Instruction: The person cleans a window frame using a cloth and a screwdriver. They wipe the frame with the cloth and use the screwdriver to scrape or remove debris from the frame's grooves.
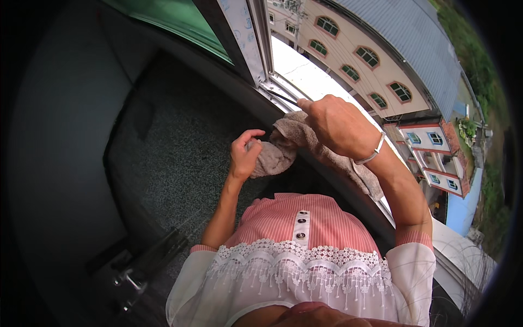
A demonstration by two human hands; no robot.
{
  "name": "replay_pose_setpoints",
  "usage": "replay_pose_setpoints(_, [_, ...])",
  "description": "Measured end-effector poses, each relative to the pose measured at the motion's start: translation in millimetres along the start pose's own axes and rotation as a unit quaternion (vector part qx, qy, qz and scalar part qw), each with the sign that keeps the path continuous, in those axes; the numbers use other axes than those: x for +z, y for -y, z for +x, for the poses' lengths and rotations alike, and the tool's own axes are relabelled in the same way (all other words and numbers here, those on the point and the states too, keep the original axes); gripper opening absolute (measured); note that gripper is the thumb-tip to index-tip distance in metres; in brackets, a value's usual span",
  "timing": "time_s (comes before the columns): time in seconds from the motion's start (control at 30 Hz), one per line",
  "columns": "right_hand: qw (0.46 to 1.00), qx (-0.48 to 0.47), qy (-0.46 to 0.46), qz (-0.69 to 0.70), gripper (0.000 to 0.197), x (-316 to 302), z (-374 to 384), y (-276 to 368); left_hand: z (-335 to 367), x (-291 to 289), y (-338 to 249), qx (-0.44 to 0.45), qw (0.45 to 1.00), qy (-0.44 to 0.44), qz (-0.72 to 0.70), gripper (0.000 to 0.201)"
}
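Brown-grey terry cloth (289, 132), one, head view: draped at the window track (280, 86), inner end bunched and clamped in the left hand (243, 156). Dark slim tool (282, 98), one: pinched in the right hand (339, 125), tip at the track corner. Likely faults: tool skidding or dropping outside from a loose pinch; cloth sliding away should the left grip slacken.

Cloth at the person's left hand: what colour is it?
Greyish brown; the cloth shows best in the head view.
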State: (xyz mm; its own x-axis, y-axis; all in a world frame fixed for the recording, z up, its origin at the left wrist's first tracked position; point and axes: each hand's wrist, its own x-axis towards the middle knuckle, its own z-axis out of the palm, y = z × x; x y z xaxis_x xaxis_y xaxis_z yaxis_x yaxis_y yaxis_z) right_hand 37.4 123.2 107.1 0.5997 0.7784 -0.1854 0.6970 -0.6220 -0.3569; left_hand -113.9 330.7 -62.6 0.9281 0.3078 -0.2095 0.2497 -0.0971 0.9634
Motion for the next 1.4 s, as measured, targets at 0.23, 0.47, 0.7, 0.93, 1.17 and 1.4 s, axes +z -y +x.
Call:
replay_pose_setpoints(0.23, [0.994,-0.02,-0.107,-0.002,0.015,21.2,7.7,15.0,2.5,6.7,-9.3,-0.003,1.0,0.015,0.016,0.03])
replay_pose_setpoints(0.47, [0.998,0.004,-0.068,-0.013,0.034,23.9,1.8,18.5,2.4,13.0,-4.5,-0.032,0.999,0.024,0.0,0.027])
replay_pose_setpoints(0.7, [0.996,0.034,-0.053,-0.066,0.048,36.0,6.7,32.3,4.0,9.7,3.7,-0.012,1.0,0.026,-0.006,0.027])
replay_pose_setpoints(0.93, [0.994,0.041,-0.056,-0.083,0.053,47.5,7.9,35.6,-0.6,12.7,-0.6,-0.025,1.0,0.011,0.001,0.026])
replay_pose_setpoints(1.17, [0.996,0.027,0.015,-0.089,0.035,11.5,5.7,33.2,-3.9,13.4,10.2,-0.039,0.999,0.022,-0.018,0.027])
replay_pose_setpoints(1.4, [0.995,-0.002,-0.047,-0.086,0.033,19.3,8.3,33.1,-6.1,16.3,11.2,-0.037,0.998,0.021,-0.045,0.027])
